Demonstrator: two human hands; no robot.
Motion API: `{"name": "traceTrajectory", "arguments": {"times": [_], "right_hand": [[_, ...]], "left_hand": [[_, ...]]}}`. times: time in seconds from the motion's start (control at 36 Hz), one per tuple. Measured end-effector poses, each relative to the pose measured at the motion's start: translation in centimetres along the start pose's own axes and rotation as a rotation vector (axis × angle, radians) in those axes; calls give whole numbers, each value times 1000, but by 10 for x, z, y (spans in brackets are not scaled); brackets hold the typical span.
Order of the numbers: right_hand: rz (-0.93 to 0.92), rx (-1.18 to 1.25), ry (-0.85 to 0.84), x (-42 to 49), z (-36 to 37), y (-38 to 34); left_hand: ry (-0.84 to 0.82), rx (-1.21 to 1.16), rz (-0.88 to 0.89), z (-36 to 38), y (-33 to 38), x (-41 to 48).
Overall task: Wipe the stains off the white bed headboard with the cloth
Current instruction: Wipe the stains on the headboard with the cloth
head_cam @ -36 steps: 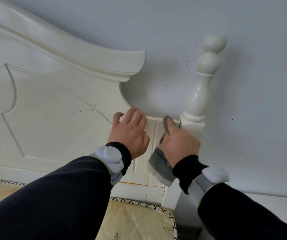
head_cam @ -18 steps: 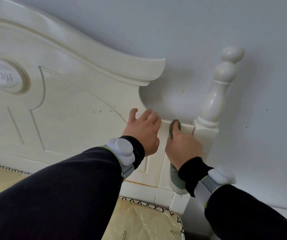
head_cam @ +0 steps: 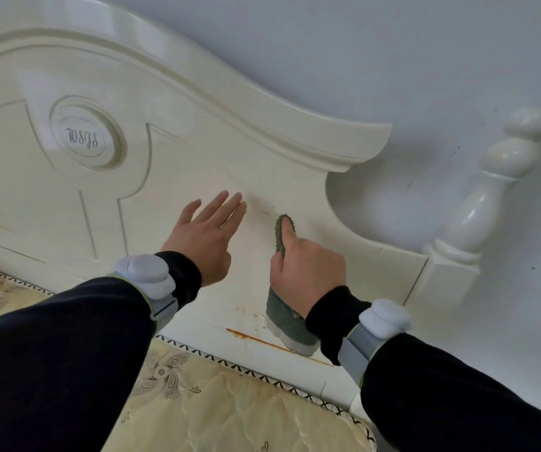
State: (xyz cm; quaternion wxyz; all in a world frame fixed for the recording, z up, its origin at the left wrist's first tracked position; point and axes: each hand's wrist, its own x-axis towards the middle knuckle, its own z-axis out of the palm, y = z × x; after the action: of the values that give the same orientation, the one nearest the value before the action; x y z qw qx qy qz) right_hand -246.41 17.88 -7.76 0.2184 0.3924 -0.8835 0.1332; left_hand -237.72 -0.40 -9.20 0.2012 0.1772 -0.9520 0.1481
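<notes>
Both hands had shifted left, off the end panel by the post (head_cam: 484,203) and onto the main face of the headboard (head_cam: 165,177). The right hand (head_cam: 308,272) gripped the grey-green cloth (head_cam: 290,324), fingers curled round it and one covered fingertip pressed to the panel just below faint orange specks (head_cam: 267,212); short firm rubs there seemed best, then down to the orange streak (head_cam: 246,335) on the lower rail beside the cloth's hanging end. The left hand (head_cam: 204,236), earlier hooked over an edge, now lay flat with fingers straight, holding nothing.

glossy white headboard (head_cam: 197,177), fuzzy grey cloth (head_cam: 284,316)
</notes>
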Motion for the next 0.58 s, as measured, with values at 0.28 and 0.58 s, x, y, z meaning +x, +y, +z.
{"name": "traceTrajectory", "arguments": {"times": [0.28, 0.58], "right_hand": [[-24, -167, -143, 41, 13, -14], [-46, -270, -102, 37, 18, -3]], "left_hand": [[-21, 13, -5, 3, -9, 18], [-2, 13, -49, 12, -25, 12]]}}
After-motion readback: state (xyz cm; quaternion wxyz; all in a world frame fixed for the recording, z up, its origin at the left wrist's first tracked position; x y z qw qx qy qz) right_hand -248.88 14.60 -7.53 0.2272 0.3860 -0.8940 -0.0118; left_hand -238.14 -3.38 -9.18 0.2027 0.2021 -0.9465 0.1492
